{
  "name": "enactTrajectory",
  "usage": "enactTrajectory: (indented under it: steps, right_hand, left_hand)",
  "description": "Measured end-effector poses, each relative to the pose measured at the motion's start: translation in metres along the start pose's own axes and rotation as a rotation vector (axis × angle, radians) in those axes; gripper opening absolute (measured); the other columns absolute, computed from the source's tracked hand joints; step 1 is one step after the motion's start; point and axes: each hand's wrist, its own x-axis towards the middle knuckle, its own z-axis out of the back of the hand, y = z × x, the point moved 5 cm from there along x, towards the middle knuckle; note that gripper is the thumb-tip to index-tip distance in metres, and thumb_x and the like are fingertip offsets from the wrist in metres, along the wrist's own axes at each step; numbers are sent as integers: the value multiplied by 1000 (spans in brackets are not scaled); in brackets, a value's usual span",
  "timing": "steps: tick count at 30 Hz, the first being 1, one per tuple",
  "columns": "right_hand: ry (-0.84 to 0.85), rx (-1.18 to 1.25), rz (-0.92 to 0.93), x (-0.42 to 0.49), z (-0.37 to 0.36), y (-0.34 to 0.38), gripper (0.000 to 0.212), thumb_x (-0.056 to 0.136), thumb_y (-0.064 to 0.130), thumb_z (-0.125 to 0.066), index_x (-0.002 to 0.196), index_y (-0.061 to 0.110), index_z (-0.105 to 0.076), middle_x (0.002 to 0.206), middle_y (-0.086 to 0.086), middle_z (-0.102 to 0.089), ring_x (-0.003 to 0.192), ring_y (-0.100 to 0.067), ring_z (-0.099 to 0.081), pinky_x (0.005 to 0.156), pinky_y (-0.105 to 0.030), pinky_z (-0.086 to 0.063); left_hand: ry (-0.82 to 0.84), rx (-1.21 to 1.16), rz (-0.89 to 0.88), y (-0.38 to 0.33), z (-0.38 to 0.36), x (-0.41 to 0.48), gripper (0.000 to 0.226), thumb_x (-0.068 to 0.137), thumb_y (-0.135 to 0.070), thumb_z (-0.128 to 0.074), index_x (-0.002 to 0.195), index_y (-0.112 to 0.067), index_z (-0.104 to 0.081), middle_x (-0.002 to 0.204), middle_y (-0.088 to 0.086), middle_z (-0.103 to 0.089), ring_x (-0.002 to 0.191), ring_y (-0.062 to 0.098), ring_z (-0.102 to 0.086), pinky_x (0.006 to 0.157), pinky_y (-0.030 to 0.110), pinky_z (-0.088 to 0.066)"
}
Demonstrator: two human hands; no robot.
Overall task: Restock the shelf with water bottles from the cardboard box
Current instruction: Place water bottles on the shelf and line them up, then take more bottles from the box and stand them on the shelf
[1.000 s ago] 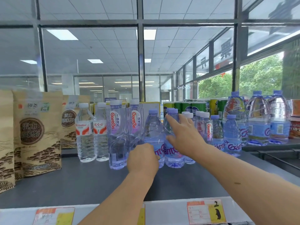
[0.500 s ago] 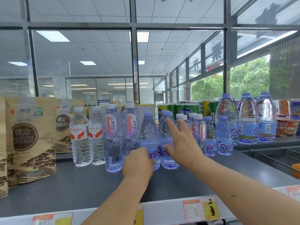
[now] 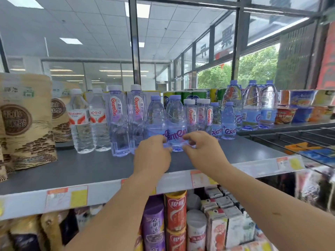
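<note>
Grey shelf (image 3: 87, 169) carries the upright water bottle (image 3: 176, 116); left hand (image 3: 152, 156) and right hand (image 3: 203, 149) clasp its base from either side, fingers curled; tall bottles (image 3: 117, 120) stand left of the grip.

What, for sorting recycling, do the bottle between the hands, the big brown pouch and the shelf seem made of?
The bottle looks like clear, glossy, violet-tinted plastic: see-through, with moulded ribs. The pouch seems matte brown kraft paper with print; any lining is hidden. The shelf is smooth, dull grey, probably painted metal, though laminate is possible.
</note>
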Motion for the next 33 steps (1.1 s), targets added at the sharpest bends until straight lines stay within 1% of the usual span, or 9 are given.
enactTrajectory:
  steps: [4,9,13,17,21,24,27,29,33]
  right_hand:
    - [-61,47,20,-40,15,15,25,87,18,-67,111,14,-72,110,-4,-66,96,-18,-63,82,-20,-41]
    - [-78,74,34,-97,34,21,26,85,20,-70,110,15,-73,106,-4,-69,94,-19,-63,87,-31,-49]
    - [-41,185,-26,-172,45,4,23,84,25,-68,106,20,-75,92,9,-66,84,-6,-61,78,-17,-50]
    - [123,213,-126,-271,29,-33,21,85,23,-68,105,23,-75,89,7,-67,77,-9,-63,66,-23,-52]
    - [372,194,-318,-379,-10,-87,27,92,29,-63,119,26,-69,105,12,-61,88,-4,-57,69,-10,-40]
    - [484,153,-413,-455,-42,-118,26,92,26,-64,118,23,-70,112,5,-66,89,-6,-58,71,-17,-44]
    - [555,121,-498,-522,-75,-144,20,90,22,-64,108,13,-72,100,-3,-67,85,-19,-63,77,-34,-54]
    - [593,82,-538,-567,-101,-163,19,89,19,-65,103,9,-72,92,-4,-64,84,-24,-63,77,-36,-54]
    - [770,-58,-699,-670,-158,-216,20,85,14,-64,103,10,-74,104,-12,-70,93,-31,-65,81,-38,-54]
  left_hand:
    - [-111,-168,-57,-21,18,-46,31,87,-25,-69,118,-19,-69,111,4,-73,104,26,-65,85,32,-46]
    - [-18,-185,-24,-39,19,-105,33,88,-26,-69,120,-20,-68,118,3,-70,110,21,-63,92,31,-49]
    - [-18,-150,32,-40,5,-176,29,84,-31,-65,111,-22,-72,110,1,-73,107,23,-65,93,39,-51]
    - [101,-182,173,-11,-49,-265,27,82,-34,-63,105,-22,-72,99,0,-73,100,26,-66,86,40,-54]
    - [280,-177,335,29,-122,-359,22,93,-29,-64,114,-26,-69,109,-7,-70,103,14,-62,84,32,-50]
    - [401,-187,426,56,-169,-424,27,93,-31,-65,119,-24,-67,109,-10,-65,103,11,-58,84,28,-42]
    - [510,-186,480,82,-209,-481,24,94,-29,-64,116,-24,-68,106,-9,-62,101,12,-59,82,26,-42]
    - [590,-169,519,101,-237,-517,26,95,-30,-63,120,-24,-66,116,-6,-64,100,14,-60,82,30,-46]
    - [730,-163,603,140,-295,-593,32,94,-32,-63,126,-25,-64,122,-5,-67,106,15,-62,81,27,-43]
